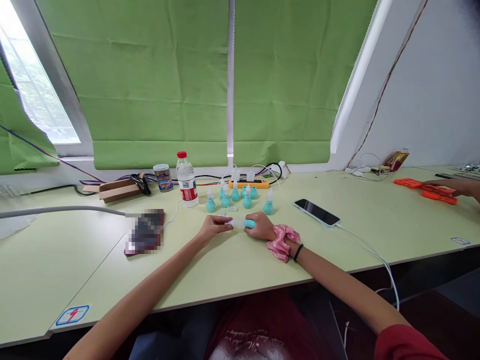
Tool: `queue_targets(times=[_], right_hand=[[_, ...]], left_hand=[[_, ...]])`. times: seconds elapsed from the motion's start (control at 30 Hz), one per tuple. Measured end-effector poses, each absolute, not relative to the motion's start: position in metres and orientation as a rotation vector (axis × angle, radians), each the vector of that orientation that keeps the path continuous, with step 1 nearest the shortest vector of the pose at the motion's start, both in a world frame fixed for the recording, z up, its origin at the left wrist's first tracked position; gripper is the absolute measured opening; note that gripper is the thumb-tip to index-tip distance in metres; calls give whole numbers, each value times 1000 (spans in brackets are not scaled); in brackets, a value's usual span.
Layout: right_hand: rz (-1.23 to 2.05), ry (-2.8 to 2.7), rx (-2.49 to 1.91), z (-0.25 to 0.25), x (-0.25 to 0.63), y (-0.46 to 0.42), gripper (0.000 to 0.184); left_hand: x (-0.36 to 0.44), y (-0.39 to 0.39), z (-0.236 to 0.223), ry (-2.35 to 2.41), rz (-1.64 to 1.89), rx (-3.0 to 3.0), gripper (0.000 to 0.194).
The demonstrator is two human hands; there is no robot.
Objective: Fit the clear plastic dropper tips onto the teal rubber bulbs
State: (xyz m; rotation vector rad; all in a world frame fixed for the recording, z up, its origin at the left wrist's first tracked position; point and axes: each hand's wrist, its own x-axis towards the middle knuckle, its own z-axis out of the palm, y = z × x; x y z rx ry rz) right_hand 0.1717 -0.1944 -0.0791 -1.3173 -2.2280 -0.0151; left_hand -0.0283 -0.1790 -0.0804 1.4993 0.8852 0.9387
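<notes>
Low over the table, my left hand [214,228] pinches a small translucent nozzle [231,223] between thumb and fingertips. My right hand [261,227] is wrapped round a teal squeeze bulb [249,224], its end facing the nozzle. A clear part shows between them; whether they touch I cannot tell. Just beyond my hands stand several teal bulbs with clear tips, one teal bulb [268,207] apart on the right and another teal bulb [210,205] on the left. A loose clear piece [232,209] lies in front of the group. The bulbs look like nasal aspirators.
A red-capped water bottle [187,180], a can [163,178] and a cardboard tray [119,190] stand behind on the left. A power strip [249,184] lies behind the bulbs. A phone [317,212] with a cable is to the right. Another person's hand [455,186] touches orange pieces [438,197].
</notes>
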Motion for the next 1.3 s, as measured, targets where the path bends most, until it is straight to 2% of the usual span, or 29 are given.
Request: queue_targets(times=[0.37, 0.47, 0.6, 0.77, 1.1, 1.3], right_hand=[[-29, -2240, -1364, -81, 169, -197, 10], [70, -2224, -1368, -82, 168, -197, 9], [264, -2192, -1356, -83, 166, -197, 22], [509, -2135, -1332, -80, 166, -195, 27], [926, -2032, -1282, -68, 167, -197, 16], [966, -1966, -1245, -65, 166, -201, 12]], left_hand=[[-28, -182, -75, 810, 899, 1419, 46], [-26, -185, -73, 831, 916, 1428, 44], [-23, -189, -69, 846, 993, 1442, 41], [-22, -192, -65, 812, 1010, 1446, 43], [-24, -192, -60, 754, 936, 1509, 40], [-19, -198, -59, 774, 990, 1590, 39]])
